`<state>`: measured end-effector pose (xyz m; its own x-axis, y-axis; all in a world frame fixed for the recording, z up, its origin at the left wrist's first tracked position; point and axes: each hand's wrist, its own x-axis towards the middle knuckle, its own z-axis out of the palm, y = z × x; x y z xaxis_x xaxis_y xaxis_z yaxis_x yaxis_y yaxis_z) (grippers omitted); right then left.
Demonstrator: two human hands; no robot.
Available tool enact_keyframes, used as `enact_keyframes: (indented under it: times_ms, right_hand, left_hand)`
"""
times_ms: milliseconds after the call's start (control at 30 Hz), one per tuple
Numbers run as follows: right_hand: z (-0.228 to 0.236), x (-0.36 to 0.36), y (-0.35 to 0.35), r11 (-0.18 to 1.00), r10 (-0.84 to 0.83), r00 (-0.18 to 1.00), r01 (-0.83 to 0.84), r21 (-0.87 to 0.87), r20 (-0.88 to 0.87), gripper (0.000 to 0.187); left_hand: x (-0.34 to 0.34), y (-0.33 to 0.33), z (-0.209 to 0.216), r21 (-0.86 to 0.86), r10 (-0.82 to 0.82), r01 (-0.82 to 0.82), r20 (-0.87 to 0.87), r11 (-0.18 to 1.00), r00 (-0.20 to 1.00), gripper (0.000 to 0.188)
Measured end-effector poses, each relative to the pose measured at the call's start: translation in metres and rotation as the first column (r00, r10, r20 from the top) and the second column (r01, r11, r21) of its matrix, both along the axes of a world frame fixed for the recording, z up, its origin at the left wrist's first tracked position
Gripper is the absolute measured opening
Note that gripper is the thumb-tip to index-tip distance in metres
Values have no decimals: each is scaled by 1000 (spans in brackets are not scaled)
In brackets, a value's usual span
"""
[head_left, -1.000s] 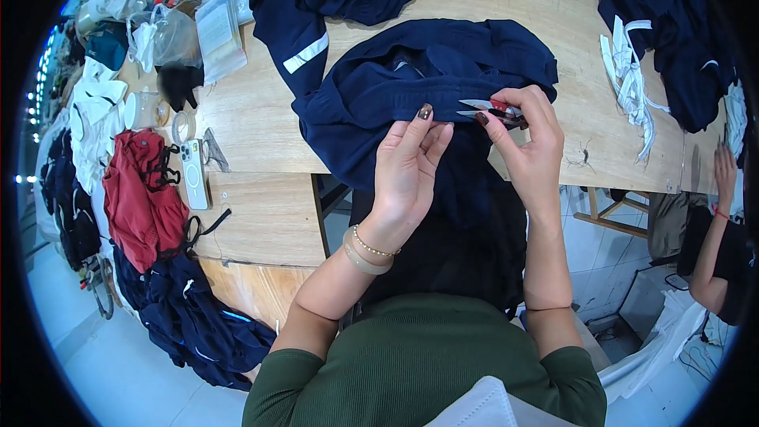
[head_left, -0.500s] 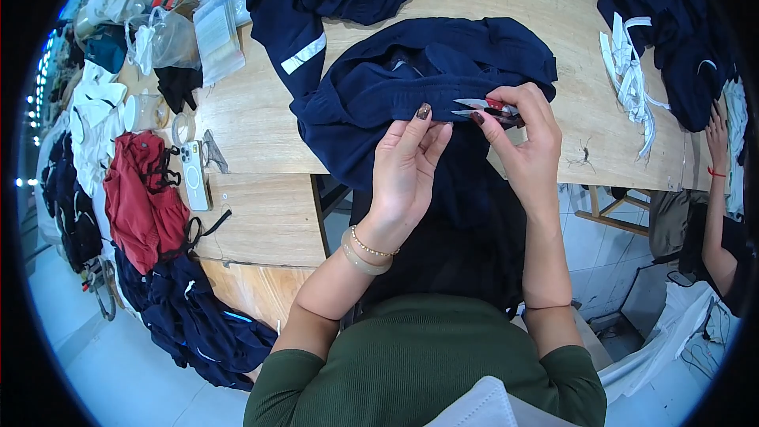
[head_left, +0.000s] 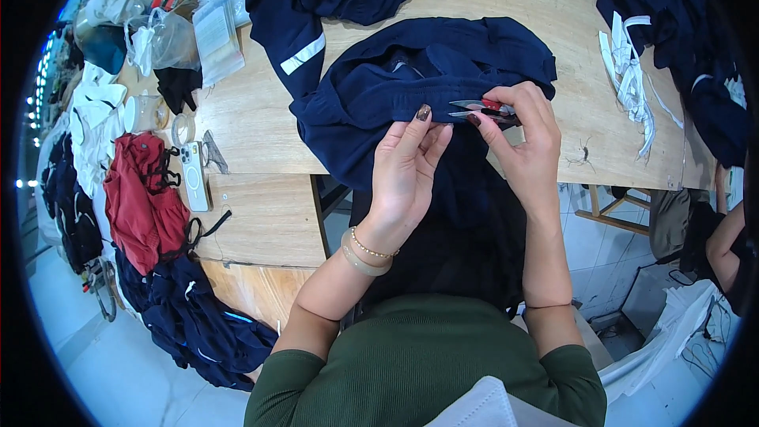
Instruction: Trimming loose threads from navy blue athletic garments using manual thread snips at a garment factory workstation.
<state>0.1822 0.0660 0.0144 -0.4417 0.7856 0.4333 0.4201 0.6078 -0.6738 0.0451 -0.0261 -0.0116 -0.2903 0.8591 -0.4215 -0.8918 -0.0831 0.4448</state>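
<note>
Carefully, you hold red-handled snips (head_left: 492, 103) at the folded edge of a navy garment (head_left: 368, 100), which lies bunched on the wooden table (head_left: 265, 217) before you and spills over its near side. Your left hand (head_left: 405, 164) appears to pinch that edge between thumb and fingers; your right hand (head_left: 531, 138) grasps the snips, their 2 blades parted and pointing left. Whether they touch cloth is hard to tell. Trimming appears to be the step in hand; closing the blades calls for taut cloth and clear fingertips.
</note>
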Motion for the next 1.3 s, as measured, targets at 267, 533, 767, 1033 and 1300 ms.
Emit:
enact_keyframes:
  times_ms: [267, 533, 767, 1033, 1300]
  right_hand:
    - [-1, -1, 1, 999, 15, 1000, -15, 48, 8, 23]
    - [3, -6, -4, 910, 48, 956, -162, -382, -290, 30]
    - [-2, -12, -5, 950, 122, 968, -178, -258, -220, 39]
    - [-17, -30, -3, 916, -34, 917, -130, -380, -397, 11]
    - [-11, -15, -1, 917, 7, 922, -160, -364, -387, 18]
  left_hand:
    - [1, 0, 1, 2, -9, 9, 9, 1000, 1000, 13]
    - [0, 0, -2, 34, -28, 28, 0, 999, 1000, 12]
    - [0, 1, -2, -6, -41, 41, -22, 999, 999, 12]
    - [2, 3, -1, -94, -46, 34, -127, 995, 991, 12]
    - [1, 3, 1, -75, -40, 33, -93, 997, 995, 13]
